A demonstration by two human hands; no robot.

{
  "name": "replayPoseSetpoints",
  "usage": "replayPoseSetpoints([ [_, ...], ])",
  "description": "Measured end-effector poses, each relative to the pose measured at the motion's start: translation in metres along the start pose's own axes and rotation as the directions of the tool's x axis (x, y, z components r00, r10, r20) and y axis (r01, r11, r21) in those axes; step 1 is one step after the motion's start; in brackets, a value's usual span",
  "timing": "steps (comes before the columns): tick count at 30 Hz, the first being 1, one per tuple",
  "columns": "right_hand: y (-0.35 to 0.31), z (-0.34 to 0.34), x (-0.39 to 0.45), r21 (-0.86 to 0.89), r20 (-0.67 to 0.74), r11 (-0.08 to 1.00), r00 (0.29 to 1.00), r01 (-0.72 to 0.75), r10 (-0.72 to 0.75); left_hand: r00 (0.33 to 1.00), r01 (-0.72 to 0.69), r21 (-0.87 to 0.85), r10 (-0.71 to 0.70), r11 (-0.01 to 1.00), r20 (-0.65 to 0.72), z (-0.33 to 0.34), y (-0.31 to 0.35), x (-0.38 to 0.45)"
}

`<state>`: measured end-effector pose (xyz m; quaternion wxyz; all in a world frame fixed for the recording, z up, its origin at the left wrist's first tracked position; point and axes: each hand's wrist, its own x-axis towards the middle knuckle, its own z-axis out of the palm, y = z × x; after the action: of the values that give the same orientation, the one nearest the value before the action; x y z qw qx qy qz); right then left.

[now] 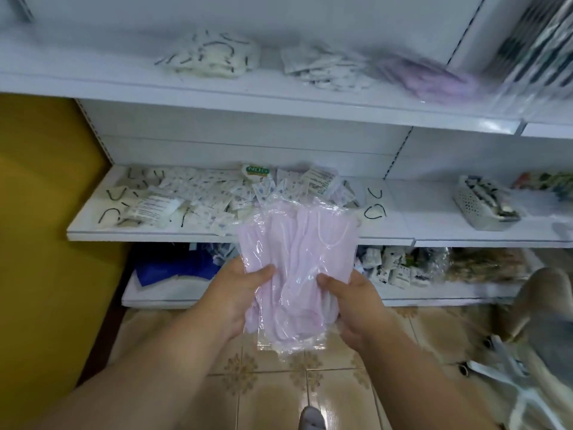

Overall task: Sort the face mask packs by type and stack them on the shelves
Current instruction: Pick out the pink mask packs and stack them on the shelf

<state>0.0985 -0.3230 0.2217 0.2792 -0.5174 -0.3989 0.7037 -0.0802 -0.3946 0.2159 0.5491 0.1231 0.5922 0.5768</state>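
I hold a bundle of pink face mask packs [297,262] in clear plastic in front of the middle shelf [148,235]. My left hand [238,293] grips its lower left edge, thumb on top. Gripping the lower right edge is my right hand [350,302]. On the middle shelf lies a loose heap of white patterned mask packs [210,193] mixed with white masks with black ear loops [114,212]. The top shelf [279,97] carries a pile of white masks [214,54], a pile of patterned packs [325,66] and a blurred pile of purple packs [434,76].
A white basket [483,203] with packs stands on the middle shelf at right. The bottom shelf holds blue items [179,262] and more packs [400,265]. A yellow wall [46,212] lies left, tiled floor [279,383] below, and a chair-like object [539,336] at lower right.
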Motion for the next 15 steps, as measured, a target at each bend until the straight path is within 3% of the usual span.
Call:
replayPoseSetpoints([
  [5, -0.022, 0.021, -0.016, 0.065, -0.134, 0.996, 0.99, 0.061, -0.052, 0.995, -0.096, -0.003, 0.096, 0.995, -0.015, -0.018, 0.041, -0.013],
  [12, -0.071, 0.02, -0.018, 0.036, -0.033, 0.987, 0.988, 0.154, -0.153, 0.976, -0.216, 0.049, 0.217, 0.975, -0.009, 0.023, 0.084, -0.017],
  [15, -0.096, 0.003, -0.007, 0.062, -0.05, 0.98, 0.982, 0.187, -0.184, 0.982, -0.18, -0.012, 0.181, 0.984, 0.046, 0.054, 0.098, -0.013],
])
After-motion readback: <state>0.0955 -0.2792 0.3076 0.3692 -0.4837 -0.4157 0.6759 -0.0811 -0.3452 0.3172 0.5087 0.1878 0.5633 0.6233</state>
